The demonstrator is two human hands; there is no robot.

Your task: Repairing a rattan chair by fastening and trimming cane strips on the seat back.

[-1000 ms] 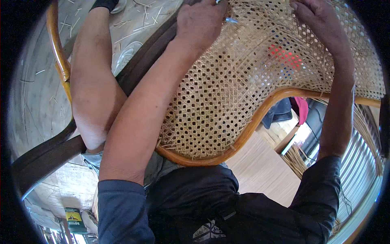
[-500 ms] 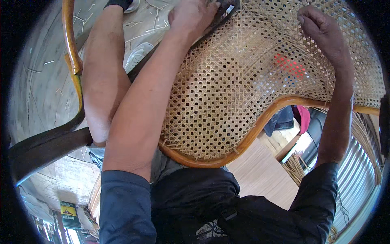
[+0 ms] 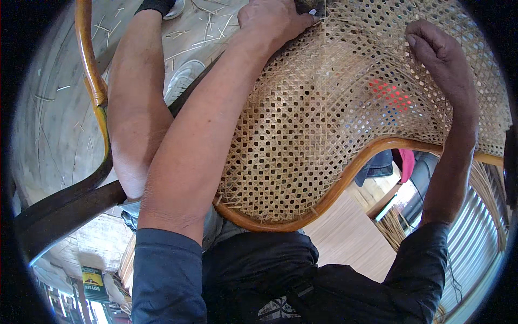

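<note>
My left hand (image 3: pixel 272 21) lies knuckles-up at the top edge of the woven cane panel (image 3: pixel 324 124), fingers curled together and pinched on a small dark tool (image 3: pixel 313 6) whose tip only just shows at the top of the view; I cannot tell what sort of tool it is. My right hand (image 3: pixel 442 59) rests further right on the same cane panel, fingers bent and drawn together, their tips pressing on the weave; whether it has a strand pinched under them I cannot tell.

The cane panel stretches between my two hands and down toward my lap, an open honeycomb weave in pale straw colour, bounded along its lower edge by the curved wooden frame (image 3: pixel 345 178) of the chair. Something red (image 3: pixel 391 94) shows through the holes near my right hand.

My left forearm crosses the panel's left side. Beside it is my bare knee (image 3: pixel 135 124), and beyond that a bent wooden rail (image 3: pixel 91 81) of the chair curving up the left of the view. On the floor (image 3: pixel 48 124) past my knee lie scattered cane offcuts (image 3: pixel 208 21) and a pale shoe (image 3: pixel 183 78).
</note>
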